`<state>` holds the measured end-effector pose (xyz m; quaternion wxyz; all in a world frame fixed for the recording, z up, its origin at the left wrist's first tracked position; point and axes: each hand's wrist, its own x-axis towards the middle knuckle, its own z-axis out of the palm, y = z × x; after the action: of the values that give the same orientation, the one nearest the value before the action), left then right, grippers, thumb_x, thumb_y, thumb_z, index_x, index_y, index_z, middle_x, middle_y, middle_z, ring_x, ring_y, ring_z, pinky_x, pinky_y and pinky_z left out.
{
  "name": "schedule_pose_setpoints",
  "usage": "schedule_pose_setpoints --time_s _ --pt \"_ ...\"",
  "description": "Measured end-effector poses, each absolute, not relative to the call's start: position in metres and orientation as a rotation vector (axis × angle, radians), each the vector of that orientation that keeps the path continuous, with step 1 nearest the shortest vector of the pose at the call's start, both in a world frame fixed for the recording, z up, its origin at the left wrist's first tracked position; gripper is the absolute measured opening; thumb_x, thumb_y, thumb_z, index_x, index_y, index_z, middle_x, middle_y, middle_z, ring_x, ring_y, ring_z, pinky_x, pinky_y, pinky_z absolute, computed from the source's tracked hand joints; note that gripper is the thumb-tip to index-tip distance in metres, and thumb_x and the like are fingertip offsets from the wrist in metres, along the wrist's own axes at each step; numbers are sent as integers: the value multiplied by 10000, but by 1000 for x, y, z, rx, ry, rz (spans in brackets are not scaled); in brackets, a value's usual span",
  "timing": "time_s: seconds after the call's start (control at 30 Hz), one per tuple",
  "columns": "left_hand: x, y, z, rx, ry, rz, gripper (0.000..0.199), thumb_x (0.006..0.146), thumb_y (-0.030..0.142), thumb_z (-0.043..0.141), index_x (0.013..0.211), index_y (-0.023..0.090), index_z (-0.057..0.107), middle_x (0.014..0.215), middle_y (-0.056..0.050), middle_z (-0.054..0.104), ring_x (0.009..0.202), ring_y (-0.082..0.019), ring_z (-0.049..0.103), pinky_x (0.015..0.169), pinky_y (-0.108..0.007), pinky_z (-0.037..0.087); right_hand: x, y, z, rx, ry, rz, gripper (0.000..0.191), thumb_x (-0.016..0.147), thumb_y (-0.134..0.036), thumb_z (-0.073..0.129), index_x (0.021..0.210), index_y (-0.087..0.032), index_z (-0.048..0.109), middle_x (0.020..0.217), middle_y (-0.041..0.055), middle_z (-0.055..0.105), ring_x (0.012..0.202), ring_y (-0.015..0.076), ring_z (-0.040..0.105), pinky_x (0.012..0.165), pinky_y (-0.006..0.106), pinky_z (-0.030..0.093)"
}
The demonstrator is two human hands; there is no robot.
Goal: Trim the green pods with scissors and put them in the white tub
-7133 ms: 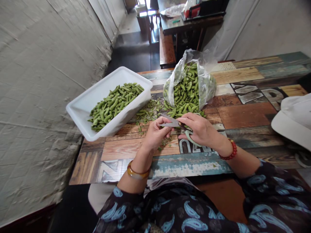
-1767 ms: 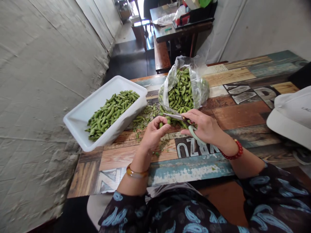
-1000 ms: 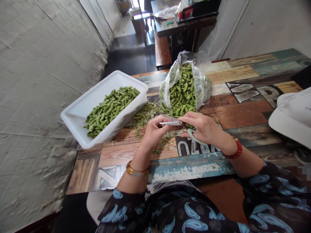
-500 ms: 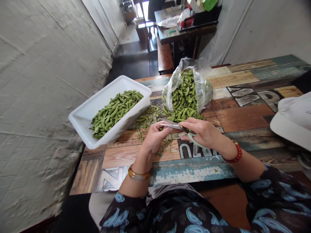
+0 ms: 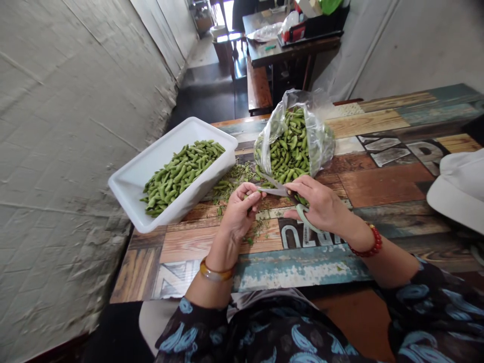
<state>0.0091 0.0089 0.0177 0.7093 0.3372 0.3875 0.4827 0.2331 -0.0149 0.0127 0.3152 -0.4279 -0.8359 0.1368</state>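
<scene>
My right hand (image 5: 321,204) grips scissors (image 5: 279,190) by their pale green handles, with the blades parted and pointing left. The blade tips reach the fingers of my left hand (image 5: 242,206), which pinch a green edamame pod (image 5: 247,196), mostly hidden by the fingers. Beyond my hands, a clear plastic bag (image 5: 316,136) lies with its mouth toward me, and edamame pods (image 5: 291,146) spill from it. Trimmed bits (image 5: 238,175) are scattered on the table beside the bag. To the left, a white plastic tub (image 5: 128,174) holds a heap of pods (image 5: 179,174).
The wood-patterned table (image 5: 185,239) runs along a grey wall (image 5: 56,151) on the left. A white cap (image 5: 459,184) rests at the right edge. Farther off stand another table (image 5: 260,25) with a black box on it and a bench (image 5: 258,88).
The scissor blades have opened wider. My left hand has turned slightly and its fingers have shifted around the pod. The view has moved a little.
</scene>
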Motion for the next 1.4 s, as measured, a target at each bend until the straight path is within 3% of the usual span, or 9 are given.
schedule_pose_setpoints --time_s 0.43,0.67,0.8,0.9,1.0,1.13,1.27,1.4 --pt "19 3 10 854 833 1023 368 625 309 857 733 155 541 674 18 646 472 -26 394 441 -171 264 225 -16 7 -1085 -2189 422 548 832 -381 760 1313 -225 549 1133 119 614 1009 285 631 885 448 559" --pt "19 3 9 890 804 983 344 652 276 851 745 149 545 703 -2 676 471 -27 418 446 -173 268 225 -19 9 -1092 -2200 385 447 893 -364 698 1281 -186 566 1068 106 634 909 242 649 796 373 562" --pt "16 6 10 872 781 976 300 699 249 798 886 161 581 745 -4 679 458 -31 419 428 -175 230 229 -18 12 -1148 -2172 352 384 920 -367 664 1249 -183 593 1012 87 649 808 213 650 717 342 551" --pt "13 9 13 795 762 986 371 688 214 754 1020 195 589 767 21 631 472 -44 433 405 -176 190 235 -14 14 -1207 -2054 293 360 913 -398 671 1207 -199 616 1005 88 663 801 216 646 724 352 555" --pt "11 11 14 741 764 989 256 718 300 740 835 196 537 682 45 512 486 -55 422 404 -176 194 241 -9 15 -1233 -1967 258 373 905 -437 673 1206 -222 624 966 75 665 855 239 660 757 370 567" --pt "14 17 12 903 892 1009 357 839 503 643 716 195 509 566 58 380 454 -70 339 427 -210 235 245 -7 17 -1228 -1939 254 382 902 -452 672 1210 -228 634 991 84 674 909 252 666 815 390 572" --pt "30 25 12 1425 1063 938 206 874 385 625 892 190 693 648 7 540 573 -121 448 541 -243 343 244 -9 18 -1215 -1938 245 430 885 -468 688 1231 -219 627 1028 91 674 947 264 660 857 413 568" --pt "47 29 8 1981 1205 835 80 800 208 681 862 205 731 810 -48 657 773 -190 555 726 -291 407 241 -10 18 -1205 -1956 267 422 876 -464 700 1205 -209 633 1034 94 677 888 245 657 817 384 570"
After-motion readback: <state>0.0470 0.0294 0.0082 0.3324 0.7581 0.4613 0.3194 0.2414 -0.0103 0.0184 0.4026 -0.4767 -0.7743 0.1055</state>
